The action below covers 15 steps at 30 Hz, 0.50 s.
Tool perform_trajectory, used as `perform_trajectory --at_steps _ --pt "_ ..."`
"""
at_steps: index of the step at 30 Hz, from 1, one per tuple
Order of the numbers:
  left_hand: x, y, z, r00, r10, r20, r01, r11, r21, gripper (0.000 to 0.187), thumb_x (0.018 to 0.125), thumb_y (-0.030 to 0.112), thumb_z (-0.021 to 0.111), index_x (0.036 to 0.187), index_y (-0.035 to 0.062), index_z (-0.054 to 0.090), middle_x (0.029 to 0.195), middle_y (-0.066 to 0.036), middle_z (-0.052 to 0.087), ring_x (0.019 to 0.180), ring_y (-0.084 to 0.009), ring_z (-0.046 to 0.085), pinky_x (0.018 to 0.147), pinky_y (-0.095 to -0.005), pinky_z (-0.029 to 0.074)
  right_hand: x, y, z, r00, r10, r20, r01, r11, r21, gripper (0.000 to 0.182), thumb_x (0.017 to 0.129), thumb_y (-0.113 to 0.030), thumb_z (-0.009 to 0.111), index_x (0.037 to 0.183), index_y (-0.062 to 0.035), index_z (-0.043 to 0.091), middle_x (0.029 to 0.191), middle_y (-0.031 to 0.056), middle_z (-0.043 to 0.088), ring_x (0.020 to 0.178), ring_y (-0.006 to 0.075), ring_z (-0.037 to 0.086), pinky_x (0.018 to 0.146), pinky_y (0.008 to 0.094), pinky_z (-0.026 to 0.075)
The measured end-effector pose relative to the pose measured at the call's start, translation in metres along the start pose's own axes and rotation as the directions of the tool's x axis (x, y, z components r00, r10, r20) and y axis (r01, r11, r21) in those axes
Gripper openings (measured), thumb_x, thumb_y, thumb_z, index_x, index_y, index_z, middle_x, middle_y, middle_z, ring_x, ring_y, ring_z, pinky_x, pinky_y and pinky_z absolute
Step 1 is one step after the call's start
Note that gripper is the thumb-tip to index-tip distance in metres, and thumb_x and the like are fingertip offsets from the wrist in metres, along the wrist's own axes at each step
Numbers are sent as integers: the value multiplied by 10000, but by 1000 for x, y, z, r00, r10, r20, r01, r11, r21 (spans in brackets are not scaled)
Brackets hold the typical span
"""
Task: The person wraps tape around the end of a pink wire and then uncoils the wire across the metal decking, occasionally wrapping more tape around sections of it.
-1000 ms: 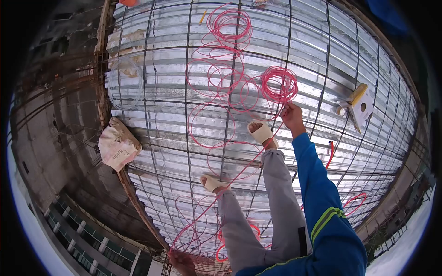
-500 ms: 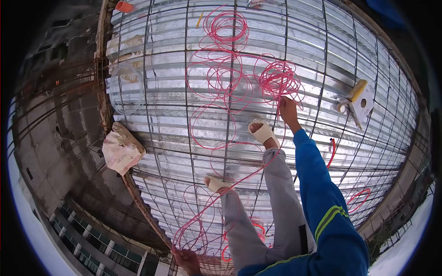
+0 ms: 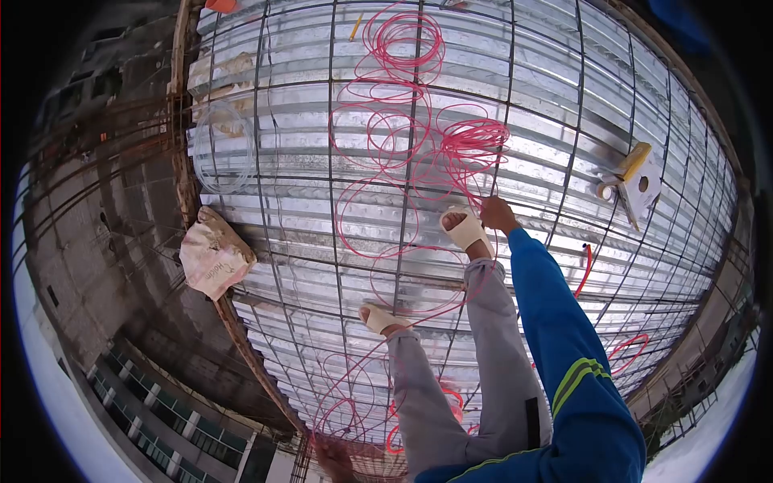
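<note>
A tangled bundle of pink wire (image 3: 475,141) lies over the rebar grid, and looser pink loops (image 3: 403,40) spread to its left and above. My right hand (image 3: 498,214) is closed on the pink wire just below the bundle, beside my foot in a light sandal. Down at the bottom left, my left hand (image 3: 332,457) is at the lower pink strands (image 3: 342,414); its fingers are blurred and partly lost against the wire. A strand runs from the lower loops up past my feet.
Corrugated metal decking (image 3: 451,282) lies under the rebar grid. A cement bag (image 3: 216,256) sits on the left wooden edge, beyond which is a drop. A clear coil (image 3: 224,149) lies upper left; a white box (image 3: 642,189) and tape roll (image 3: 604,191) lie right.
My right hand has moved down toward my foot, pulling the wire. The bundle has stretched and shifted slightly left. The view has shifted a little.
</note>
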State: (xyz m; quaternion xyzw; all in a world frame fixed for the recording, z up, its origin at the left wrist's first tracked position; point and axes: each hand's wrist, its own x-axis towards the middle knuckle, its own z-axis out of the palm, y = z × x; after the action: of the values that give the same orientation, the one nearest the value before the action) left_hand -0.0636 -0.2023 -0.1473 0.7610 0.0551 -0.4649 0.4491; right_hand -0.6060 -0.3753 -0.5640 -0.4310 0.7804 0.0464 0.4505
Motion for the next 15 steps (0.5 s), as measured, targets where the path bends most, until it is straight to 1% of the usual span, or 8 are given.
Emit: perform_trajectory --at_steps 1,2,4,5,8,10,13,15 --pt "1 -3 -6 997 -41 -64 40 999 -18 255 867 330 537 714 134 483 617 52 446 470 -27 355 402 -165 302 5 3 2 998 53 -46 -36 945 324 176 693 -108 564 816 10 609 658 120 601 532 248 568 480 339 450" --pt "2 -5 -13 988 -82 -128 77 996 -39 242 865 318 542 714 138 487 598 54 438 474 -27 362 406 -163 308 10 4 3 998 52 -43 -36 946 322 176 693 -108 564 816 10 609 658 120 601 532 248 568 480 339 450" --pt "-11 -13 8 984 -66 -163 72 997 30 220 865 304 544 732 135 496 603 54 439 482 -27 369 414 -159 318 20 0 0 998 40 40 -56 537 842 158 742 -201 569 736 -47 605 612 48 583 465 158 541 425 313 448" --pt "-18 -16 24 980 -48 -191 69 993 101 199 865 290 545 750 132 506 607 53 440 489 -26 377 423 -154 328 24 -11 -8 967 238 89 -187 429 884 166 764 -192 552 710 -43 602 538 14 527 448 114 495 384 280 386" --pt "-29 -13 55 987 -137 -86 140 989 35 198 869 280 539 746 129 502 606 52 439 499 -26 386 421 -158 328 34 -21 -23 939 323 121 -228 317 921 185 769 -194 566 731 -29 640 541 24 535 470 119 494 411 294 382" --pt "-29 -17 52 988 -131 -81 134 991 31 209 873 281 534 735 128 499 607 50 441 501 -31 384 430 -169 329 44 -35 -33 917 261 -301 100 581 808 264 749 -252 591 777 -1 666 606 82 612 526 193 567 522 324 438" --pt "-31 -18 49 987 -159 -39 160 987 31 231 877 293 525 717 129 497 611 45 448 506 -40 378 456 -187 331 36 -56 -78 872 70 -485 146 908 393 264 739 -296 581 764 -50 671 669 161 623 655 317 620 606 384 479" --pt "-28 -20 44 983 -184 5 184 983 23 242 879 303 522 712 130 498 614 43 453 508 -45 374 474 -194 333 26 -69 -104 890 52 -454 123 930 346 247 735 -271 595 764 -38 670 668 159 625 648 301 622 597 362 477"
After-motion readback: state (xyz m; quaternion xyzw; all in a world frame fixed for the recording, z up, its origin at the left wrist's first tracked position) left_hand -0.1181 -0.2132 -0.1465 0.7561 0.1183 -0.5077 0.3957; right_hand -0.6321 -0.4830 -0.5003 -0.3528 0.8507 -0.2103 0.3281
